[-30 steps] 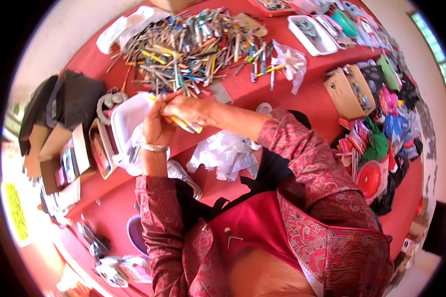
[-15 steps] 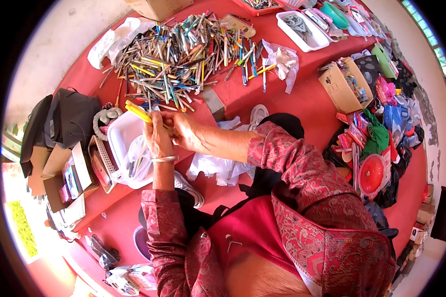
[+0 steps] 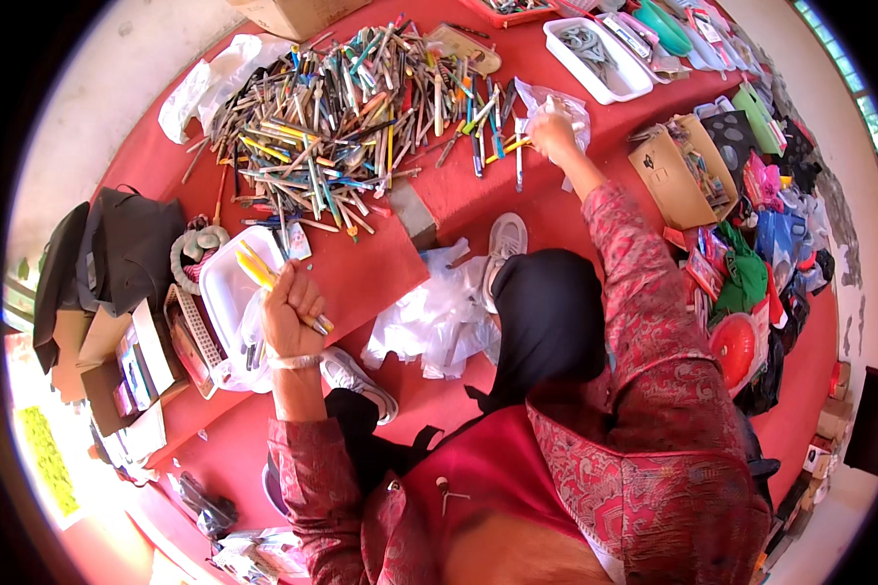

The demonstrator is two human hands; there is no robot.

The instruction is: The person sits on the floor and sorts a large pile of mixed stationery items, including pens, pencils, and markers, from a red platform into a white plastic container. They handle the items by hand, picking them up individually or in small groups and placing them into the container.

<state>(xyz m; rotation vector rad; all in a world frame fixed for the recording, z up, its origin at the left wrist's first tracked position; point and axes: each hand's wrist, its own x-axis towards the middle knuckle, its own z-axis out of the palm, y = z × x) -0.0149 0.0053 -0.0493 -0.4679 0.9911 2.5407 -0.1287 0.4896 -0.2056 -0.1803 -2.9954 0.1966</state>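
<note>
On the red ledge, a broad heap of pens (image 3: 312, 136) lies loose, with a crumpled white bag (image 3: 205, 93) beside its left edge. The left hand (image 3: 295, 310), at the lower left of the heap, has its fingers curled and pressed together around a small bundle of yellow pens (image 3: 255, 265); the pens lie slantwise through the fist, and their ends project on both sides of it. Just beside this hand stands a white tub (image 3: 226, 292), with clear plastic at its near end. The right hand (image 3: 553, 135), its arm extended, is at a clear plastic bag (image 3: 579, 119) to the right of the heap; its fingertips are partly hidden, and one cannot tell whether they are pinching the bag or only resting against it. A yellow pencil (image 3: 506, 150) lies just to the left of the right hand, among several scattered pens. Below the ledge, white plastic bags (image 3: 434, 322) are spread between two pale shoes (image 3: 506, 237). At the right, an open cardboard box (image 3: 665, 180) stands near a red bowl (image 3: 732, 348).
</note>
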